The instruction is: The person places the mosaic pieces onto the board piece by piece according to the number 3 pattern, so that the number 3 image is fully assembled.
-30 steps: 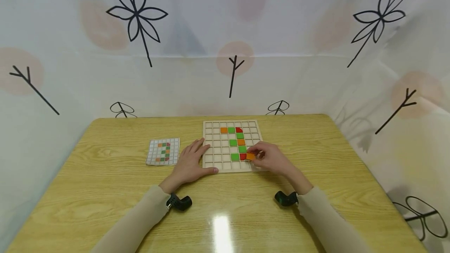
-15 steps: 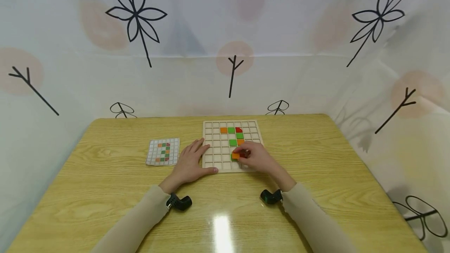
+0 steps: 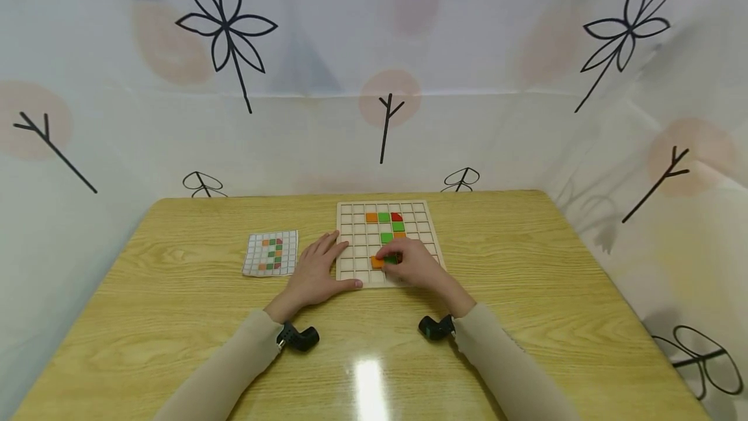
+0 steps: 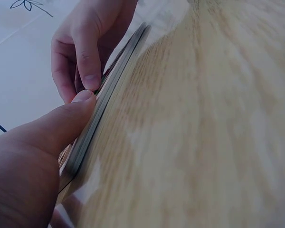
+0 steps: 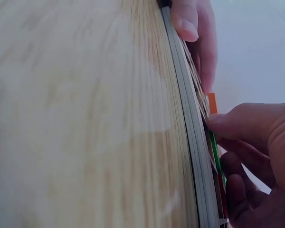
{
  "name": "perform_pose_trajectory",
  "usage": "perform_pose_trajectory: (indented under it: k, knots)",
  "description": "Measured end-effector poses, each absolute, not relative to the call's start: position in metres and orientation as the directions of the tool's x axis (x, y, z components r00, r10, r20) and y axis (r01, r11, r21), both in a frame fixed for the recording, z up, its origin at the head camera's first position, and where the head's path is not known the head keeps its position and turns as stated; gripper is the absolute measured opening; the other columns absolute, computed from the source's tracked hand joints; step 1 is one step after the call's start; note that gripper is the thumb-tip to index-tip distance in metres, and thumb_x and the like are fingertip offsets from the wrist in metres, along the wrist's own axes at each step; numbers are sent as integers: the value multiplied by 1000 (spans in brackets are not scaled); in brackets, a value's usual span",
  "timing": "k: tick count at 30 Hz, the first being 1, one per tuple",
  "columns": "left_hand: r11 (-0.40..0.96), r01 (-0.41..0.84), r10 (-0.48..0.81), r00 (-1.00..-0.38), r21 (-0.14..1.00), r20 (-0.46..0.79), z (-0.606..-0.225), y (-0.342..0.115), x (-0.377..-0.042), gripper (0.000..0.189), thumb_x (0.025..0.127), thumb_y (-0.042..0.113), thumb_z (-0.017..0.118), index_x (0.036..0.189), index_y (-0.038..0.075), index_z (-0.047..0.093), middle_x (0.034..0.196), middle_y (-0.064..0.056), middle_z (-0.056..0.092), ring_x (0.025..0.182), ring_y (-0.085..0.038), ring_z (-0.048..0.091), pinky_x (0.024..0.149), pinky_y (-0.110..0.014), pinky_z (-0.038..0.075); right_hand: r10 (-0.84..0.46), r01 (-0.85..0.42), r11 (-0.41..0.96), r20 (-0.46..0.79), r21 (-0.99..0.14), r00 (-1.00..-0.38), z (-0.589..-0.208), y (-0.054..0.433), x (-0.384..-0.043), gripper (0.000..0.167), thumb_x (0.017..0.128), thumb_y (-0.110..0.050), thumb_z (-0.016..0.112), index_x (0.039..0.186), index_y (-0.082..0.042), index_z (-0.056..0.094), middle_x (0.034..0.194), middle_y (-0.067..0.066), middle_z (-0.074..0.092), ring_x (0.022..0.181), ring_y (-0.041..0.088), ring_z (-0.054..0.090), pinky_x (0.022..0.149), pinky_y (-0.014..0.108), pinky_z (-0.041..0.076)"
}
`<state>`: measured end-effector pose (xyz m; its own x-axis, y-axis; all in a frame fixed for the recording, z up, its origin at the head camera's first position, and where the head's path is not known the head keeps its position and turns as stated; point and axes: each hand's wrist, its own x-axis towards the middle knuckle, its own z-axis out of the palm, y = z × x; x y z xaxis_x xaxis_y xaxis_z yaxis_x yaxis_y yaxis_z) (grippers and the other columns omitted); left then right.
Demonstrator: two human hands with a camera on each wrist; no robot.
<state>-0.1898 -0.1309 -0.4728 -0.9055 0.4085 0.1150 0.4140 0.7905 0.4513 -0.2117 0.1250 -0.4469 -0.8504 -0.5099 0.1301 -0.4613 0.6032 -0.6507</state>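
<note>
My right hand (image 3: 416, 264) pinches an orange square tile (image 3: 377, 263) between thumb and fingers, low over the wooden grid board (image 3: 361, 249). In the right wrist view the orange tile (image 5: 212, 102) stands tilted at the thumb tip, just beyond a green tile (image 5: 214, 146). My left hand (image 3: 317, 273) rests along the board's left edge with fingers spread, its thumb on the near corner. Farther up the grid lie an orange tile (image 3: 371, 217), a green tile (image 3: 384, 217) and a red tile (image 3: 397, 217). My right hand partly covers the lower tiles.
Left of the board lies a paper card (image 3: 252, 255) printed with a coloured grid pattern. Both rest on a wood-grain table (image 3: 199, 317). A patterned cloth (image 3: 315, 141) hangs behind the table.
My right hand has carried the orange tile leftward, from the right of the red tile to the left of the green tile in the lower row. The left hand has stayed put.
</note>
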Motion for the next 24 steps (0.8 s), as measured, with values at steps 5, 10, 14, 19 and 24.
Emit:
perform_pose_trajectory:
  k: [5,10,14,19,24]
  knots:
    - [788,415,407,-905,455,121,-473,-131,-190,94,82,71,65,154,16,40,164,-8,21,150,-30,15,118,-55,16,-501,-431,603,102,-672,-860,-447,125,-212,19,87,-6,75,103,-16,78,102,-4,70,86,13,58,77,32,50]
    - [792,413,405,-907,450,119,-474,-131,-190,95,82,72,65,154,16,39,164,-8,20,151,-30,15,118,-55,16,-495,-401,600,73,-692,-866,-447,125,-213,18,87,-7,76,103,-16,78,106,-4,71,89,13,58,78,32,51]
    - [789,412,403,-907,456,122,-473,-131,-189,94,82,70,66,154,16,40,164,-9,21,150,-30,15,118,-55,15,-476,-370,613,47,-698,-878,-447,124,-213,18,87,-7,76,102,-17,78,106,-4,70,91,14,58,81,34,51]
    - [787,410,404,-907,461,118,-471,-130,-188,94,82,69,66,154,15,40,164,-9,21,151,-30,14,118,-55,15,-459,-344,630,24,-696,-888,-447,123,-214,17,88,-9,77,102,-18,78,106,-5,70,93,13,59,84,35,51]
    - [786,411,405,-907,461,117,-469,-130,-187,94,82,69,66,154,15,40,164,-9,21,150,-30,14,118,-55,15,-451,-339,643,18,-687,-892,-445,122,-213,15,88,-11,78,102,-18,79,107,-4,70,98,15,61,87,37,51]
